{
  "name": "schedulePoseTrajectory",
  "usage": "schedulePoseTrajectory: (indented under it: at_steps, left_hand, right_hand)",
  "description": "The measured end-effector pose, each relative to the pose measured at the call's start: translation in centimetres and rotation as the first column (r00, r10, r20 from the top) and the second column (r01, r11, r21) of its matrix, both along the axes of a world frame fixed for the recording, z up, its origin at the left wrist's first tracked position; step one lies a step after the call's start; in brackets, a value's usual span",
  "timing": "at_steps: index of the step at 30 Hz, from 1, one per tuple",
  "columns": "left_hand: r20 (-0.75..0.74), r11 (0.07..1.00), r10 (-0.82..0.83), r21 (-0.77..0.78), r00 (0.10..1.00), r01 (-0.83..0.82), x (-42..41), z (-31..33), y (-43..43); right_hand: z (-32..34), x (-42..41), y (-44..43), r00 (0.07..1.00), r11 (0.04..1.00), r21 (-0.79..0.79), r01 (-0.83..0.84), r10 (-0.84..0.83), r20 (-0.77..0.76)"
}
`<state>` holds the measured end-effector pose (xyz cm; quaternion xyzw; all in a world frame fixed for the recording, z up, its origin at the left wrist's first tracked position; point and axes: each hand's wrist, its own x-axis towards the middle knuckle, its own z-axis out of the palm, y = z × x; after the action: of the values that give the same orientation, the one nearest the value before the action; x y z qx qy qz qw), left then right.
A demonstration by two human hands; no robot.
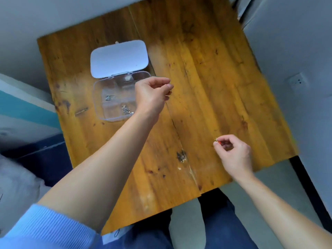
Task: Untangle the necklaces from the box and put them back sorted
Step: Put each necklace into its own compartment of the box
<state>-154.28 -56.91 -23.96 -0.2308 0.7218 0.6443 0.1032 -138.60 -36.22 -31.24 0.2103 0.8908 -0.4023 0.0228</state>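
A clear plastic box [100, 105] with several compartments lies open on the wooden table [206, 72], its white lid [119, 58] folded back. Two silver necklace bundles [108, 97] [126, 110] rest in separate compartments. My left hand [152, 95] hovers just right of the box, fingers pinched on a small gold piece [169, 92]. My right hand [233, 153] is near the table's front right, pinching a tiny red and green piece [216, 140]. A very thin chain between the two hands cannot be made out. Another silver tangle [181, 156] lies on the table between my arms.
A small metallic strip [81, 111] lies on the table left of the box. The table's front edge runs close to my knees [224, 221]. A grey wall with a socket [296, 80] is at right; a bed edge [27, 108] is at left.
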Motion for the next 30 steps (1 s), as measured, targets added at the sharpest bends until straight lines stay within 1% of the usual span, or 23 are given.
schedulePoseTrajectory:
  at_steps: [3, 5, 9, 11, 14, 17, 20, 22, 26, 30]
  left_hand:
    - [-0.006, 0.998, -0.023, -0.054, 1.000, 0.023, -2.3, -0.4, 4.7]
    - [0.022, 0.997, -0.041, -0.069, 0.999, 0.042, -4.1, -0.9, 8.9]
    - [0.043, 0.987, -0.079, -0.134, 0.996, 0.084, -7.2, -2.1, 15.9]
    - [0.046, 0.974, -0.101, -0.200, 0.994, 0.108, -8.4, -2.9, 18.5]
    - [0.064, 0.926, -0.175, -0.329, 0.983, 0.186, -9.6, -4.4, 21.3]
    - [0.063, 0.860, -0.271, -0.432, 0.961, 0.271, -9.7, -6.1, 22.6]
    - [0.004, 0.783, -0.348, -0.548, 0.938, 0.293, -9.4, -7.3, 23.3]
    - [-0.014, 0.749, -0.382, -0.590, 0.924, 0.301, -9.5, -7.6, 23.4]
    - [-0.041, 0.732, -0.396, -0.617, 0.918, 0.288, -9.7, -7.6, 22.9]
    - [-0.063, 0.769, -0.284, -0.611, 0.957, 0.188, -9.5, -6.0, 19.7]
  right_hand:
    - [-0.2, -1.1, 4.0, 1.000, 0.998, 0.060, 0.012, -0.011, -0.013]
    - [-0.2, -1.9, 7.6, 1.000, 0.996, 0.091, 0.020, -0.019, -0.009]
    - [-0.4, -3.2, 12.9, 0.998, 0.994, 0.105, 0.022, -0.028, 0.060]
    - [-0.6, -3.7, 14.7, 0.997, 0.995, 0.096, 0.000, -0.008, 0.082]
    - [-1.0, -4.1, 16.4, 0.990, 0.994, 0.079, -0.069, 0.058, 0.125]
    - [-1.4, -4.3, 17.1, 0.982, 0.987, 0.096, -0.132, 0.117, 0.150]
    - [-1.4, -4.3, 17.4, 0.977, 0.978, 0.109, -0.175, 0.159, 0.142]
    - [-1.4, -4.4, 17.7, 0.972, 0.975, 0.103, -0.197, 0.181, 0.148]
    - [-1.1, -4.8, 17.9, 0.965, 0.966, 0.107, -0.235, 0.218, 0.148]
    - [-0.3, -6.5, 16.9, 0.973, 0.970, 0.096, -0.222, 0.214, 0.083]
